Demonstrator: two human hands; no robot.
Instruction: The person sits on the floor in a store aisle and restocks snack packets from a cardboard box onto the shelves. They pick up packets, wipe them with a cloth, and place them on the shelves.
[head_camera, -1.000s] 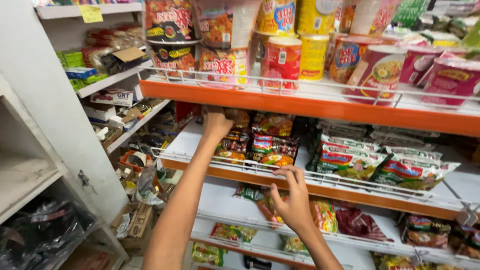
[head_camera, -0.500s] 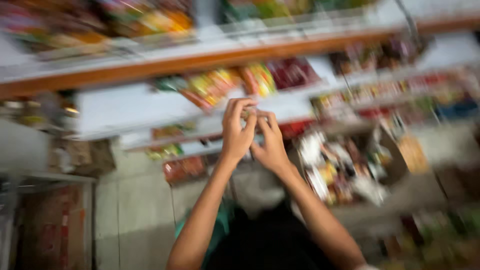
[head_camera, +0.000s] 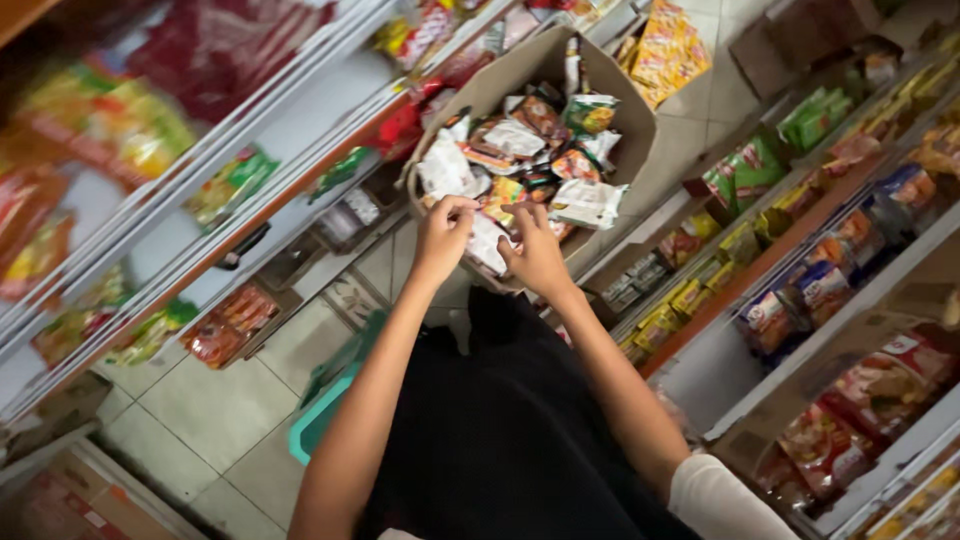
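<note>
Fingers (head_camera: 462, 208) of the left hand (head_camera: 442, 238) are curled and pinched at the top edge of a white snack packet (head_camera: 488, 243), while the right hand (head_camera: 535, 255) closes on the same packet from the other side, its fingertips bent inward over it. Both hands appear to grip this one packet between them, though motion blur leaves the exact hold a little uncertain.

The packet sits at the near rim of an open cardboard box (head_camera: 640, 125) that stands on the tiled floor (head_camera: 205, 395) in the aisle. As for progress, the box looks well filled with mixed packets (head_camera: 530, 140) in white, orange and green, so by my reading most of the stock is yet to be taken out, and the packet in hand has only just been lifted clear of the heap. Shelves (head_camera: 300, 170) on the left already carry bagged goods with some bare white space between them; shelves on the right (head_camera: 800, 240) look more fully stocked.

Both arms reach straight forward and down from the body, forearms converging so the wrists nearly meet above the box. A green basket (head_camera: 325, 415) lies on the floor beside the left forearm.
</note>
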